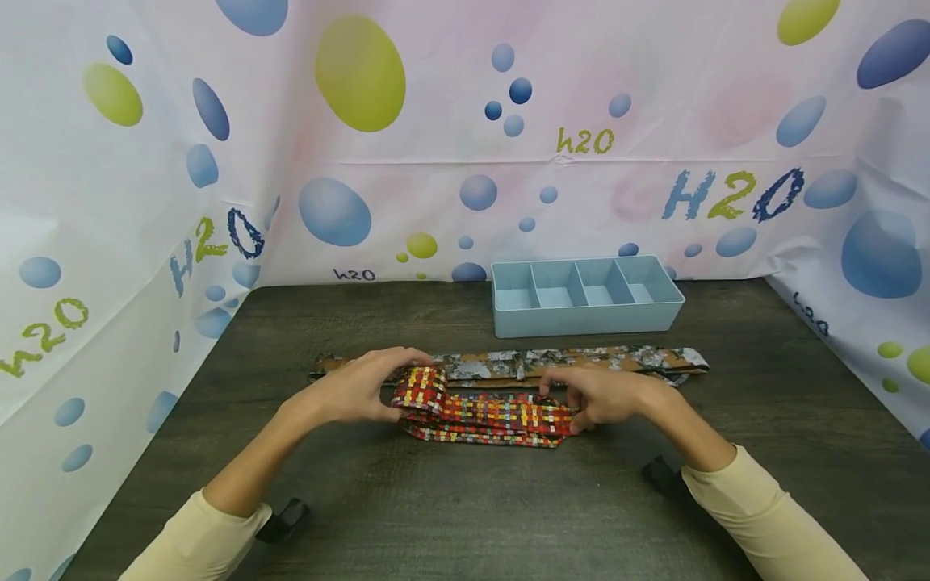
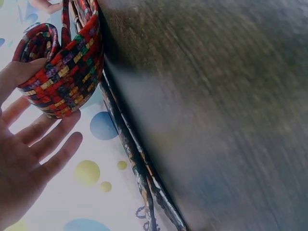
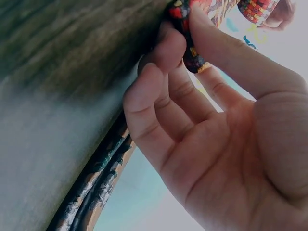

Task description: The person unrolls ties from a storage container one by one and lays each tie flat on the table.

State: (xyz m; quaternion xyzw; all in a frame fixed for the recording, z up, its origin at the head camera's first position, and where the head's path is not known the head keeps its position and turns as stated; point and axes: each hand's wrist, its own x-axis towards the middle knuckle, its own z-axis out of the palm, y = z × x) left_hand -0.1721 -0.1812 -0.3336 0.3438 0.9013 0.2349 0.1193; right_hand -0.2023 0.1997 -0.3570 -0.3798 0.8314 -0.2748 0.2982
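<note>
A necktie (image 1: pixel 508 413) in a red, yellow and black woven pattern lies across the table, its left part rolled into a thick coil. My left hand (image 1: pixel 363 386) grips that coil, with the thumb on the near side and the fingers around the far side. In the left wrist view the thumb presses on the rolled layers (image 2: pixel 67 77). At the other end, my right hand (image 1: pixel 599 394) pinches the folded end of the necktie, and the right wrist view shows thumb and fingertips on its edge (image 3: pixel 192 60). Behind both hands stretches a second necktie (image 1: pixel 472 368), brown with grey-white flowers.
A light blue tray (image 1: pixel 588 319) with several compartments stands at the back of the dark wooden table (image 1: pixel 436 516), right of centre. A white sheet (image 1: pixel 436 161) printed with blue and green spots hangs behind the table and along its sides.
</note>
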